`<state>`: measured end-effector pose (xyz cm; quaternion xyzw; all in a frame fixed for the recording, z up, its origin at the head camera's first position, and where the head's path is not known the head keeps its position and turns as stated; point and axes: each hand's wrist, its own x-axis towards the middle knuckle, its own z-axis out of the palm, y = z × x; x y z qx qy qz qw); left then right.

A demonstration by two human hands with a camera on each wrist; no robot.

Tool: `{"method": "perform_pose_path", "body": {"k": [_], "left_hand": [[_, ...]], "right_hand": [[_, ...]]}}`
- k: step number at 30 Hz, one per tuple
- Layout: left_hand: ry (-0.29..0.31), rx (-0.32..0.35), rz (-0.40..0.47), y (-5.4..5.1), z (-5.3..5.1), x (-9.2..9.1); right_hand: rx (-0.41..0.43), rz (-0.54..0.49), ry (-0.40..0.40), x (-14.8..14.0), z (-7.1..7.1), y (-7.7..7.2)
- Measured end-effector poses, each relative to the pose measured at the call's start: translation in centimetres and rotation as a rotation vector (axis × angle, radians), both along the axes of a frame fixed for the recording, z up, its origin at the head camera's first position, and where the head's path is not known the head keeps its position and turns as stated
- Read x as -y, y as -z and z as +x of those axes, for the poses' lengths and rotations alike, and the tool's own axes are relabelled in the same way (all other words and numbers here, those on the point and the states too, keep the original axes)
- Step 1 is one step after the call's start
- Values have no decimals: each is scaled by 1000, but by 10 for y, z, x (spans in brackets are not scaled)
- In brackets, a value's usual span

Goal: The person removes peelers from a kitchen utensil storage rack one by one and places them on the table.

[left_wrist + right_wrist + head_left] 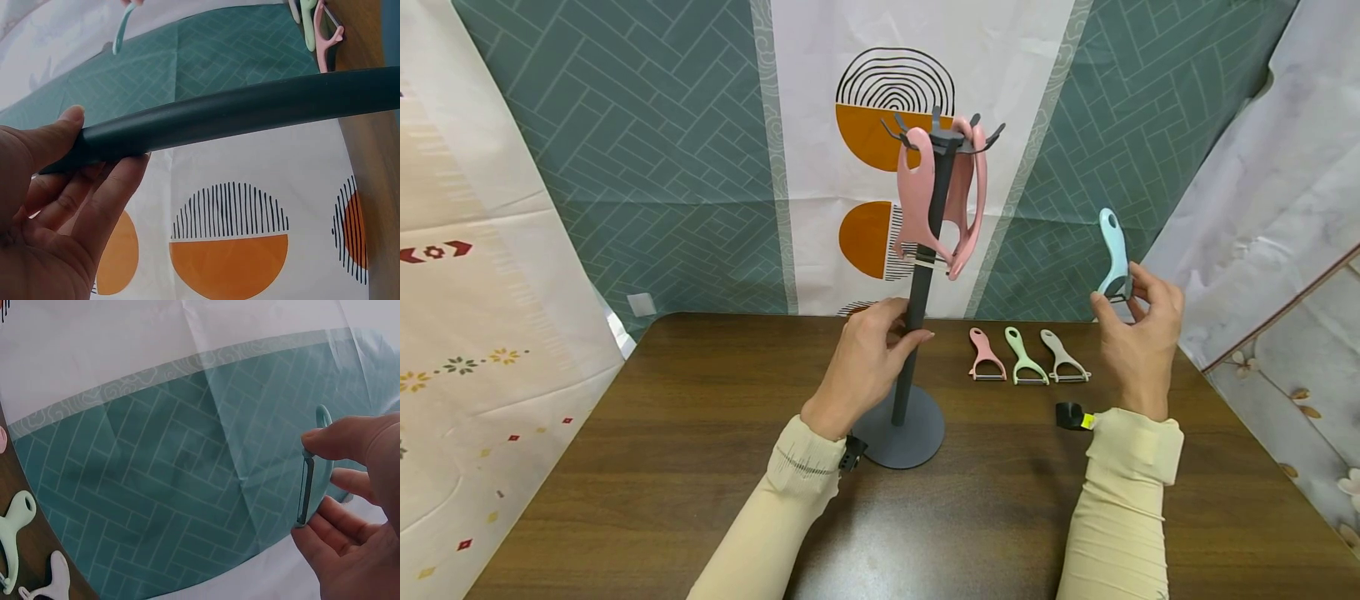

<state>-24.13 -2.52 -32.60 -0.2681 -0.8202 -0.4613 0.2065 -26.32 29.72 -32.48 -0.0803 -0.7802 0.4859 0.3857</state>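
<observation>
Blue peeler extends upward from the pinch of our right hand; our left hand grips the pole.

The left hand grips the stand, thumb on its near side. The right hand is up, well right of the stand, thumb and fingers pinching. Both arms reach forward.

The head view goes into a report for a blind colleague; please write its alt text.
A person's right hand holds a blue peeler while the left hand grips a dark stand hung with pink peelers. To the stand's right, a small pink peeler, a green one and a gray one lie on a brown table.
</observation>
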Motion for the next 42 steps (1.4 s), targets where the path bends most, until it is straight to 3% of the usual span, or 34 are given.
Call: {"method": "perform_pose_path", "body": {"k": [42], "left_hand": [[-4,24,-2,0,1,0]], "right_hand": [[83,24,59,-23,-5,22]]}}
